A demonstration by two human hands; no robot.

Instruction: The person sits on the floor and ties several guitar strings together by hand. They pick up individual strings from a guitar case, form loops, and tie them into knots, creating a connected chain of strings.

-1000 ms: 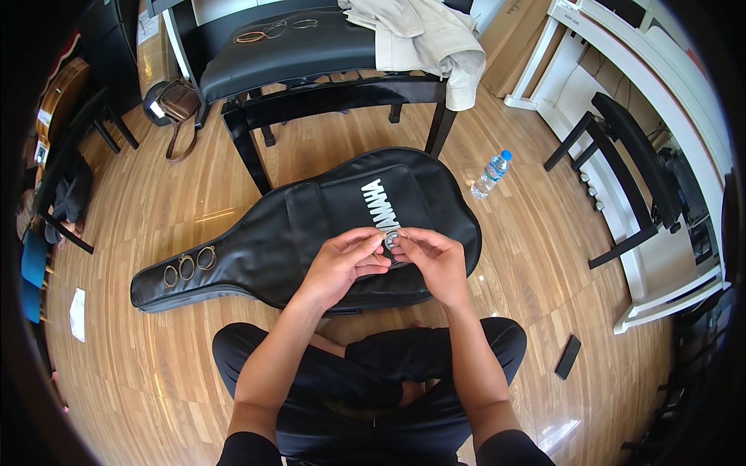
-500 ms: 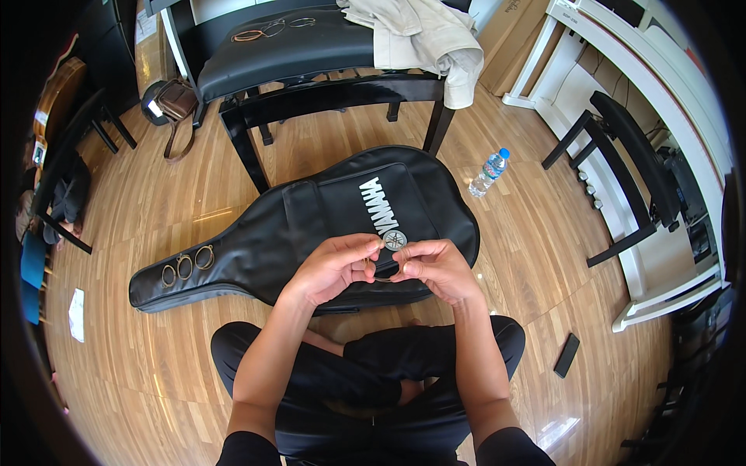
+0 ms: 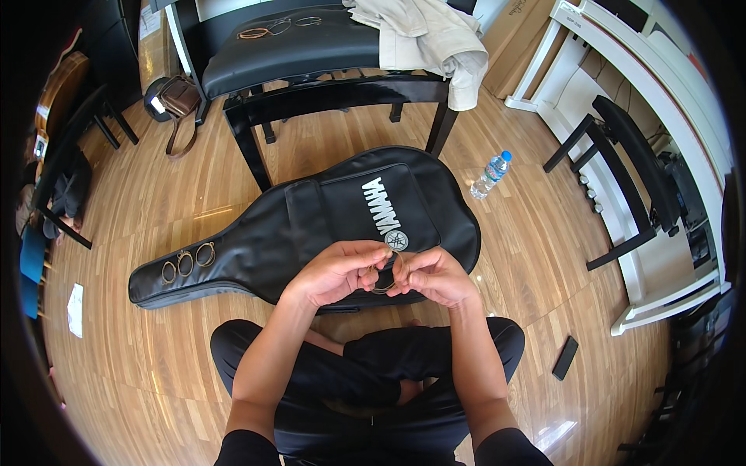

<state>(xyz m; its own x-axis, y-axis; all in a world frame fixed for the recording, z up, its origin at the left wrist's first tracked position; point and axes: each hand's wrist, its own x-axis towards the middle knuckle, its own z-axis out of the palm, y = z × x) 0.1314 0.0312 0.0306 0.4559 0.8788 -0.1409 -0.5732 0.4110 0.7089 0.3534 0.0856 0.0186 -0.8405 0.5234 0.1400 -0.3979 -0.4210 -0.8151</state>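
Main support: wood-plank floor, light brown, with glare patches noted. A black guitar gig bag is laid flat on it, its narrow neck end pointed left. On that neck end, three coiled guitar strings are set in a row, brass-coloured. To the right of the bag, a blue-capped water bottle is stood upright; nearer, a black smartphone is placed flat. A white paper sheet is seen at far left. Second support: black padded bench; a beige garment is draped over its right end, thin loops are placed left of it.
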